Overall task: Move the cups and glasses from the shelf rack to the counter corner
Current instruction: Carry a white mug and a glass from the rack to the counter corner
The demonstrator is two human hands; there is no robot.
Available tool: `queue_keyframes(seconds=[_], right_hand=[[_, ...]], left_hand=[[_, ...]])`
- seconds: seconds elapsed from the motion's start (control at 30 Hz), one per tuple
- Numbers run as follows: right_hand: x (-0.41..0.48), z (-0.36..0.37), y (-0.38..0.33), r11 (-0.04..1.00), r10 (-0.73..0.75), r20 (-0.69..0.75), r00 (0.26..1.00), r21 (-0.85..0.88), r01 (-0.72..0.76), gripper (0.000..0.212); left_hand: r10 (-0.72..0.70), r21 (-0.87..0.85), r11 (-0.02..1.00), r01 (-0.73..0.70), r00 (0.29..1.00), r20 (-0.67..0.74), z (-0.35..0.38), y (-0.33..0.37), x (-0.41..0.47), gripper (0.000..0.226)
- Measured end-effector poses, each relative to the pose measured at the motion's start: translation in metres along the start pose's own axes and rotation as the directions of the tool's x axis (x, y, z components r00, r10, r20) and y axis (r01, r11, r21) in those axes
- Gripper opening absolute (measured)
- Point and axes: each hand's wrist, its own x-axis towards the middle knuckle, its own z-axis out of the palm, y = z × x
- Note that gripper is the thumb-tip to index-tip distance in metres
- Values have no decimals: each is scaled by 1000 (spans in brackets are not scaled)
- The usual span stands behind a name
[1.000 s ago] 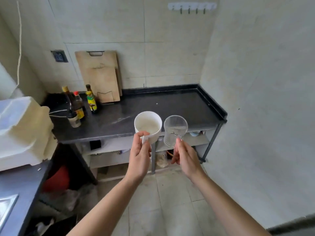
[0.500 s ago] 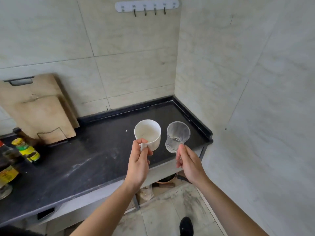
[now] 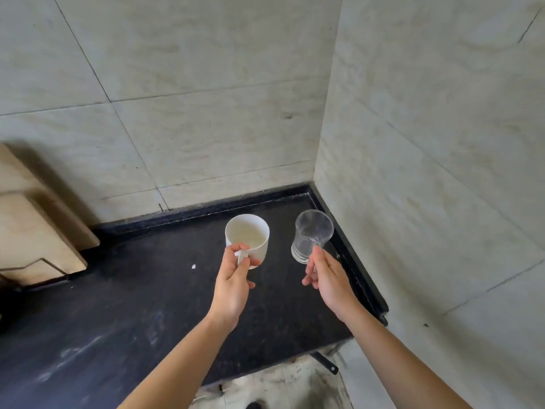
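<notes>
Boards (image 3: 38, 231) and tiled walls (image 3: 191, 84)
Two wooden boards lean overlapped on the back wall at far left, a wire stand (image 3: 44, 259) across the front one's foot. Stained pale floor (image 3: 283, 382) shows at the bottom edge.

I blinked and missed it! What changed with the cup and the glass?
The left hand and right hand carried the white mug and the clear glass forward, from before the counter front edge to above its corner by the walls. Nothing was let go: same grips as before.
</notes>
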Motion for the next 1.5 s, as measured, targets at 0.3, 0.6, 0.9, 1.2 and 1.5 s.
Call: queue_keyframes(seconds=[0.3, 0.6, 0.9, 1.2, 1.5], right_hand=[[131, 8, 6, 996, 77, -39, 996, -32, -78, 54], [247, 22, 24, 992, 123, -80, 989, -12, -124, 56], [342, 31, 74, 993, 113, -119, 986, -10, -115, 52], [387, 28, 91, 995, 101, -125, 987, -11, -103, 49], [410, 20, 88, 981, 150, -96, 984, -111, -160, 47]], left_hand=[[-92, 75, 993, 88, 994, 56, 19, -31, 145, 27], [-149, 49, 988, 146, 986, 77, 60, -61, 264, 25], [-189, 76, 980, 185, 981, 52, 113, -124, 335, 24], [-173, 90, 982, 168, 983, 57, 151, -144, 375, 29], [-188, 177, 969, 172, 979, 75, 155, -163, 385, 26]])
